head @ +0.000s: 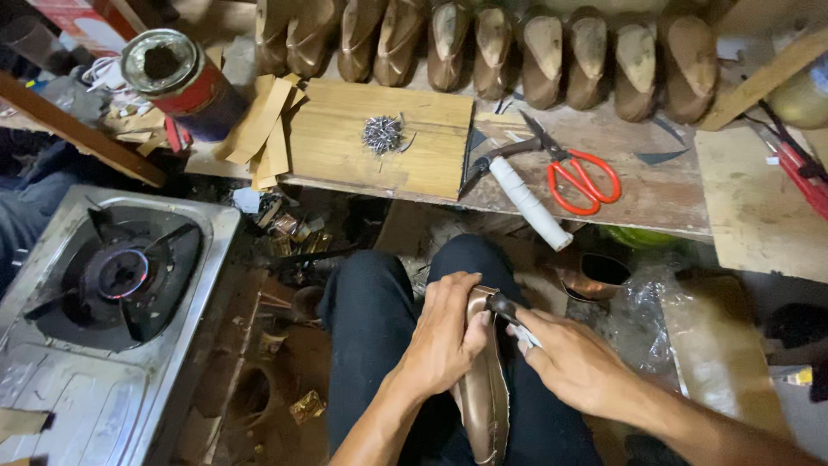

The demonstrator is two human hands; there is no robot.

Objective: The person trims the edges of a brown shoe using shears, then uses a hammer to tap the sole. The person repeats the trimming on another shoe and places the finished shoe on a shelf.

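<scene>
Ten bronze shoe forms (pixel 492 47) stand in a row along the back of the workbench, and one more bronze shoe (pixel 483 388) lies on the person's lap. One pair of red-handled scissors (pixel 573 168), one white-handled tool (pixel 522 198), one pile of small nails (pixel 383 133), one open tin can (pixel 172 78), one single-burner gas stove (pixel 112 285).

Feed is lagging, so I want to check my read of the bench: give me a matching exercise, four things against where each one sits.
Things:
1. scissors
2. pile of small nails
3. gas burner
4. bronze shoe upper

Places:
A. on the pale wooden board
B. on the person's lap, between left hand and right hand
C. low at the left, beside the knee
D. on the worn workbench, right of the white roll

Pairs: 1-D, 2-A, 3-C, 4-B
</scene>
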